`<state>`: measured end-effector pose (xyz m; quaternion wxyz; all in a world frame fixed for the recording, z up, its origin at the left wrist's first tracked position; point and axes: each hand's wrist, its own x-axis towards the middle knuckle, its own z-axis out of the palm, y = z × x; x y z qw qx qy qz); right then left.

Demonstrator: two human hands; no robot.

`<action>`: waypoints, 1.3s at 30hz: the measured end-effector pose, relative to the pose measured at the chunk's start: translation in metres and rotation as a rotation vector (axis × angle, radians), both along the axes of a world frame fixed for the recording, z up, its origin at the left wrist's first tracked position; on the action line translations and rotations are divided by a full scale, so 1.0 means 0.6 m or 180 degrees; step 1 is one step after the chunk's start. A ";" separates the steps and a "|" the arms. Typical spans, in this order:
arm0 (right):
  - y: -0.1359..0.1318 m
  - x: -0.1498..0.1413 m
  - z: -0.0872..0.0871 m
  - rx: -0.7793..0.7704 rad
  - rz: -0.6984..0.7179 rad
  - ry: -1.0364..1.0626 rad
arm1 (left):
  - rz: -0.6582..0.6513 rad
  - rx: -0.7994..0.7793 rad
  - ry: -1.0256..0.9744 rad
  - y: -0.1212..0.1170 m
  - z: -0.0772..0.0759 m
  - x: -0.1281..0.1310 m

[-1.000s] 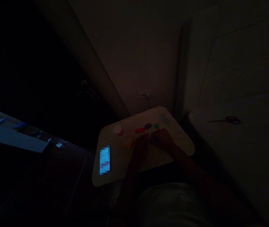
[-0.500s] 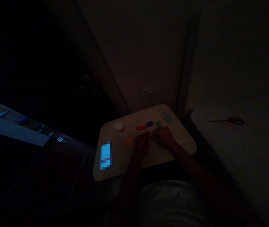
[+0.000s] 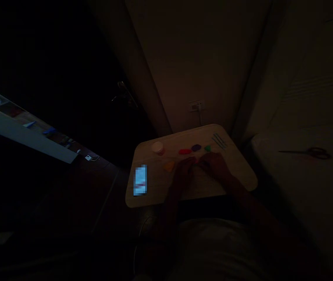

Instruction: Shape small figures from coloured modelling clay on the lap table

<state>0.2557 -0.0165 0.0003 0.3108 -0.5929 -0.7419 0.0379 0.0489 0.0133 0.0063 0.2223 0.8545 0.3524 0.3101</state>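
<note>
Over the middle of the small wooden table [image 3: 157,195], my left hand [image 3: 184,168] and my right hand [image 3: 215,164] meet with their fingers closed. Between the fingertips is a small pink-red lump [image 3: 196,159] that looks like modelling clay; both hands seem to pinch it. Just beyond lie a red piece [image 3: 185,151], a round purple piece [image 3: 196,147] and a green piece [image 3: 207,148]. An orange, roughly triangular piece [image 3: 169,166] is left of my left hand. Dim light hides the finger detail.
A pale lidded tub [image 3: 157,148] stands at the back left. A lit phone [image 3: 140,180] lies at the left edge. Several thin sticks [image 3: 219,141] are at the back right. Scissors [image 3: 318,152] rest on a pale surface to the right. A plugged-in socket [image 3: 195,105] is behind.
The whole view has shifted, so the table appears further right and slightly higher. Both hands stay together around the pink-red lump, with little change in their grip.
</note>
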 end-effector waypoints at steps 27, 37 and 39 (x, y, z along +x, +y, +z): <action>0.008 0.002 -0.004 -0.0002 -0.0013 0.0066 | -0.0070 0.0143 0.0086 0.008 -0.011 0.011; 0.006 -0.013 0.003 0.0013 -0.0282 -0.0024 | -0.0058 0.0188 0.0159 0.008 -0.010 0.011; 0.007 -0.014 0.003 0.0021 -0.0271 0.0005 | -0.0064 0.0199 0.0172 0.010 -0.011 0.011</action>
